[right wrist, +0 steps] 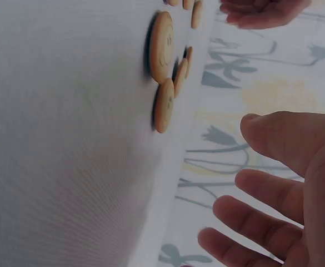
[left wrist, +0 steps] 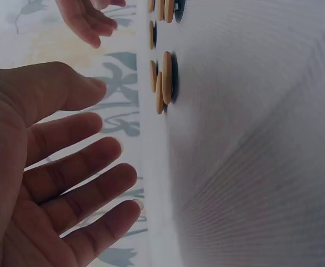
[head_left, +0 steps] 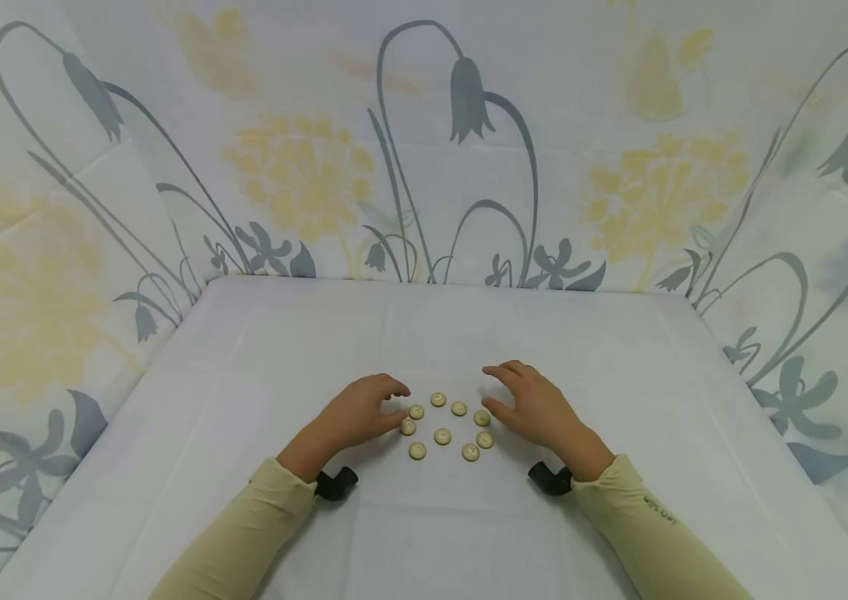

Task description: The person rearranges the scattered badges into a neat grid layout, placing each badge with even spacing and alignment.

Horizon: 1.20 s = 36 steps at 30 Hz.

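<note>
Where the sleeves (head_left: 244, 525) enter: lower left and lower right of the head view, with black wrist devices (head_left: 337, 483) at the cuffs.
Left hand (head_left: 352, 412): left of centre, its grip released, thumb and fingers parted, nothing held; the buttons (head_left: 442, 436) lie toward frame right, starting right by its thumb tip.
Right hand (head_left: 541, 408): right of centre, its grip likewise loose and bare; the buttons lie toward frame left, the nearest just below its thumb tip.
Buttons: nine, round, flat on the bench (head_left: 424, 542), below the frame's centre, in a rough ring with one slightly inside; no long axis shows.
Nearer hand: neither clearly; the buttons sit between both.
Bench: white-covered, reaching mid-frame.
Backdrop (head_left: 581, 50): flowered fabric across the top.
</note>
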Tool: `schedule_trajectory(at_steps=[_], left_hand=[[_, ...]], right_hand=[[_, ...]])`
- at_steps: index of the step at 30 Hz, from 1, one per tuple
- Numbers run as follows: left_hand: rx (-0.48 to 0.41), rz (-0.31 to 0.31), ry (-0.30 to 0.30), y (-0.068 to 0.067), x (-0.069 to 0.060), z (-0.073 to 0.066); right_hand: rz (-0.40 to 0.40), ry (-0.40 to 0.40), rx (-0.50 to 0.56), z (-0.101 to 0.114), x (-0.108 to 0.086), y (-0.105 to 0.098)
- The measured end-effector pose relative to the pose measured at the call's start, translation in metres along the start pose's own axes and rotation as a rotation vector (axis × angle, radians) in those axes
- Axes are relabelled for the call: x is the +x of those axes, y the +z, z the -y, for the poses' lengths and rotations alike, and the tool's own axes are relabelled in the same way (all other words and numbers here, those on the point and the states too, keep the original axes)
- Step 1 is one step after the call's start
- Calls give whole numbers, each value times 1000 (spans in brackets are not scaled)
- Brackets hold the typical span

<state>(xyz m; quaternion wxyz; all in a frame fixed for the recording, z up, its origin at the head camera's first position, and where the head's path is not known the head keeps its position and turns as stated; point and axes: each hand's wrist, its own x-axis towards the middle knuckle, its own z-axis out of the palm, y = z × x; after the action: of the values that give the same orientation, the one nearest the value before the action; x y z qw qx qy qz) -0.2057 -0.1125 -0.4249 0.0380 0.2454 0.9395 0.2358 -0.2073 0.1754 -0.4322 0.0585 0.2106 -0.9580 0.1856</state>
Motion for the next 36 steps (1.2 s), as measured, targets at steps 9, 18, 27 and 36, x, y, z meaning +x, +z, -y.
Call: schedule_trajectory(at_steps=[9, 18, 27, 36], left_hand=[[-78, 82, 44, 3, 1, 0], [-40, 105, 96, 9, 2, 1], [-26, 117, 98, 12, 2, -2], [-20, 133, 94, 14, -1, -3]], right_hand=[[30, -6, 2, 5, 0, 3], [73, -1, -4, 7, 2, 5], [131, 1, -18, 7, 3, 6], [174, 15, -20, 9, 1, 11]])
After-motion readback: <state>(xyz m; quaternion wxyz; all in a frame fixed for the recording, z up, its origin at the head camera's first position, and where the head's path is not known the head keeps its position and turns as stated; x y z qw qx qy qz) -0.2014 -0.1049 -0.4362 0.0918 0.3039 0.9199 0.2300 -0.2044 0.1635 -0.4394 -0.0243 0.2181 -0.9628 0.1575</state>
